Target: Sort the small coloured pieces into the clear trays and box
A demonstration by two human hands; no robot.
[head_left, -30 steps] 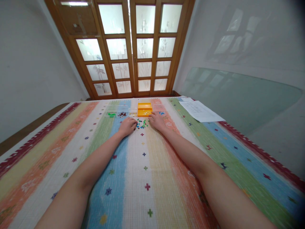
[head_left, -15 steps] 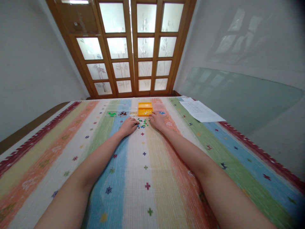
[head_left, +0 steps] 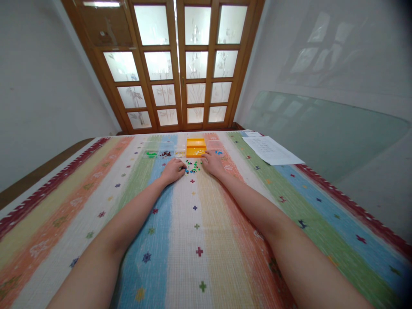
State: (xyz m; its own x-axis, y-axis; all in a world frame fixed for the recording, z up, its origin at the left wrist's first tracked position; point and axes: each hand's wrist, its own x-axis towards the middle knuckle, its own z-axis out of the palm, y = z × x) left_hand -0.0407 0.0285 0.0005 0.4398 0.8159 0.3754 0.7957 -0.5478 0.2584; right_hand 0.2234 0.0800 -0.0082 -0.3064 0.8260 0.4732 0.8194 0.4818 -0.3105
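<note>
Small coloured pieces [head_left: 194, 166], green, blue and dark red, lie loose on the cloth between my two hands. At their left edge is my left hand [head_left: 173, 170], its fingers curled together. Whether a piece is between those fingertips is too small to make out. My right hand [head_left: 212, 163] rests on the right, fingers stretched out and lying low by the front right corner of a yellow box [head_left: 195, 142], with nothing visible in it. The box's lid stands up at the back, and pale pieces [head_left: 198, 152] lie inside.
Clear containers flank the yellow box: green pieces [head_left: 151, 154] and dark red pieces [head_left: 165, 153] to the left, blue pieces [head_left: 219, 152] to the right. A printed paper sheet [head_left: 273, 149] lies further right on the striped tablecloth [head_left: 186, 240]. Glazed wooden doors [head_left: 180, 64] stand beyond.
My left hand has shifted very slightly left, with its fingers drawn in a little more. My right hand and the containers look the same.
</note>
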